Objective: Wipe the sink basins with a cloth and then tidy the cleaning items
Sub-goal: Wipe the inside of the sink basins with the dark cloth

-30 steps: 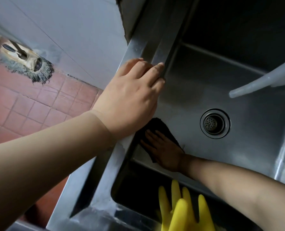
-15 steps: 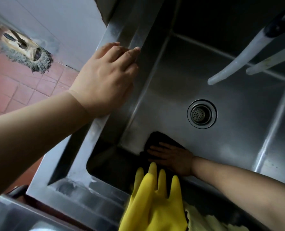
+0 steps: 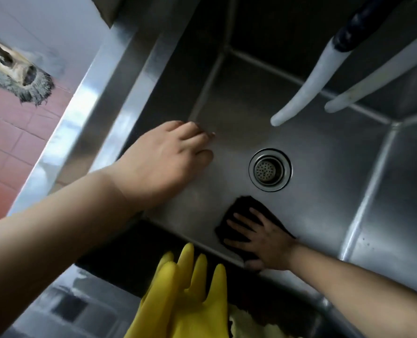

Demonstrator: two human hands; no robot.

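A stainless steel sink basin (image 3: 324, 191) fills the view, with a round drain strainer (image 3: 270, 170) in its floor. A dark cloth (image 3: 246, 206) lies on the basin floor near the front wall, just below the drain. My right hand (image 3: 263, 242) presses flat on the cloth with its fingers spread. My left hand (image 3: 168, 162) is over the basin's left side, fingers loosely curled and holding nothing; whether it touches the steel is unclear.
Yellow rubber gloves (image 3: 185, 301) hang over the sink's front edge beside a pale yellow cloth (image 3: 251, 323). Two white hoses (image 3: 307, 86) dangle over the basin's back right. The steel rim (image 3: 85, 113) runs along the left. A grey mop head (image 3: 20, 76) lies on the red tiles.
My left hand has come off the left rim and moved in over the basin. My right hand has slid the cloth to the right along the front wall, below the drain.
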